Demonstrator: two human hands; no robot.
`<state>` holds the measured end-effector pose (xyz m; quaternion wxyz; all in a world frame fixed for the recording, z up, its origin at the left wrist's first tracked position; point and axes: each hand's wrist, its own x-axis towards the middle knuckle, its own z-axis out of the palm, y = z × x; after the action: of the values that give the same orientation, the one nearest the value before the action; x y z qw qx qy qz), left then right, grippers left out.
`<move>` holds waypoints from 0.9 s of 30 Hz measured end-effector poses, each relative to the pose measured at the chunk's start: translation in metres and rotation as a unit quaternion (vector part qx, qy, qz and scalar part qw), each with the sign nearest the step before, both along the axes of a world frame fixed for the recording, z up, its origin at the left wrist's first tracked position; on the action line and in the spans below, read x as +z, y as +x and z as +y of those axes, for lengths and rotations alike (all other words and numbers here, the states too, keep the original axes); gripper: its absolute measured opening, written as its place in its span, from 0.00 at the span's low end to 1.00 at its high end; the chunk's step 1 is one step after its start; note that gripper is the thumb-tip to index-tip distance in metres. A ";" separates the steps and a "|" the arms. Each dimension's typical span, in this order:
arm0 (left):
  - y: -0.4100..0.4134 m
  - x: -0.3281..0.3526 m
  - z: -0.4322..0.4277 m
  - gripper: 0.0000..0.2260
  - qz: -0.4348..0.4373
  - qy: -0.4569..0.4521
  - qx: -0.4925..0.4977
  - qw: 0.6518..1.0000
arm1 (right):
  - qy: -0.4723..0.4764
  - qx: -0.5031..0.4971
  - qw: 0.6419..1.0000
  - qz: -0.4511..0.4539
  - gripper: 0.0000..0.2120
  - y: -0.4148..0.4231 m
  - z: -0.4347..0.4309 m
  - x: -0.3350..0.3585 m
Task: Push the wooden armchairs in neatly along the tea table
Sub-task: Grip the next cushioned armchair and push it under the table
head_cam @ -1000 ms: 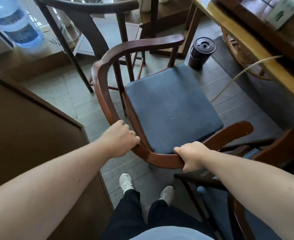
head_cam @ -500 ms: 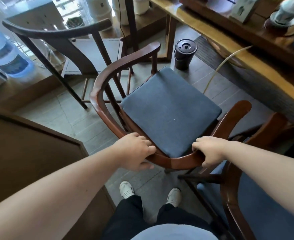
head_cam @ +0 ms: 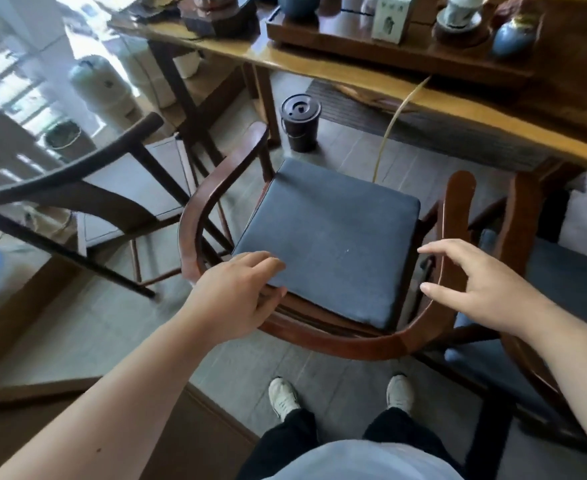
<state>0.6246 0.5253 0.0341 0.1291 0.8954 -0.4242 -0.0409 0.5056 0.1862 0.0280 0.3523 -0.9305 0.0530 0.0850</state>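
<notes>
Two hands open, gripping nothing: left hand (head_cam: pixel 236 299) over back rail, right hand (head_cam: pixel 482 289) spread near right arm | armchair (head_cam: pixel 326 237) faces tea table (head_cam: pixel 371 81) edge, not tucked | step: repositioning | next: regrasp rail, push straight.

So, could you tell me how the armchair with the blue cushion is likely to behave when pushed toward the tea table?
The armchair looks like solid wood, so probably stiff and fairly heavy. On the tiled floor it should slide rather than tip. Its cushion seems loose and may shift.
</notes>
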 end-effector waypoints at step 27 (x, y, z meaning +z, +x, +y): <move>0.084 -0.072 0.069 0.31 0.095 0.134 -0.243 0.956 | -0.070 -0.019 0.995 0.074 0.30 -0.012 0.163 -0.083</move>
<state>0.7082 0.5943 -0.0377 0.0339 0.7661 -0.6057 -0.2121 0.4936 0.3489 -0.0550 0.2827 -0.9429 0.1025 0.1430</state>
